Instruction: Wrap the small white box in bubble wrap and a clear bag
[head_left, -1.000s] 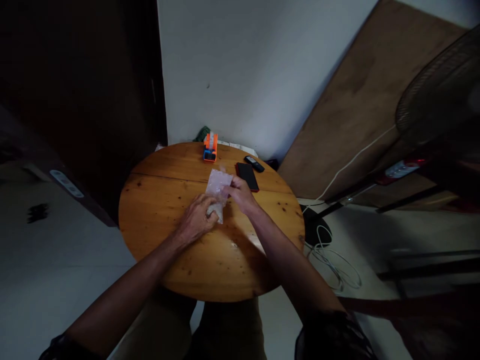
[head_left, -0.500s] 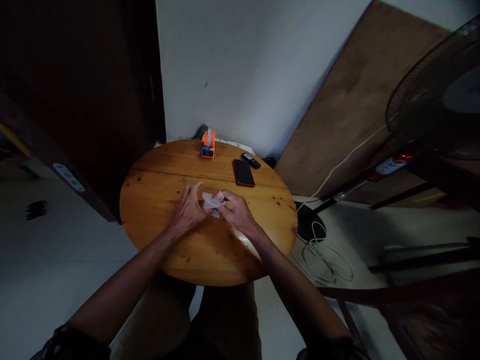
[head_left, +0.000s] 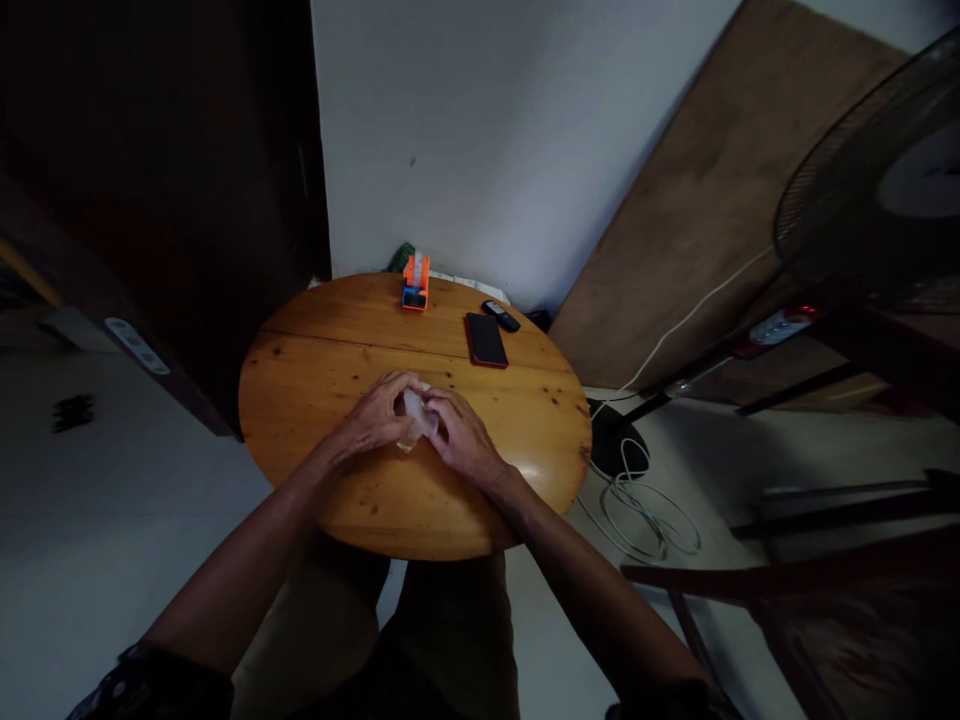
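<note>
Between my two hands, over the middle of the round wooden table (head_left: 300, 430), is a small crumpled whitish sheet (head_left: 417, 415), thin and partly see-through. Whether it is plastic or paper I cannot tell. My left hand (head_left: 381, 412) curls around its left side, thumb and fingers closed on it. From the right, my right hand (head_left: 463, 432) bends its fingers over the upper edge and presses against it. A loose corner of the sheet hangs down below the thumbs. The fingers partly hide the rest.
An orange and blue tape dispenser (head_left: 415, 283) stands at the table's back edge. Right of it lie a dark phone with a red edge (head_left: 486, 340) and a black remote-like device (head_left: 501, 316). A standing fan (head_left: 870, 190), coiled cable (head_left: 652, 520) and dark chair (head_left: 750, 582) are at right.
My hands have drawn closer together around the whitish sheet, which is more bunched up and covered now. My right-hand fingers have folded over it. The dispenser, phone and black device stay in place.
</note>
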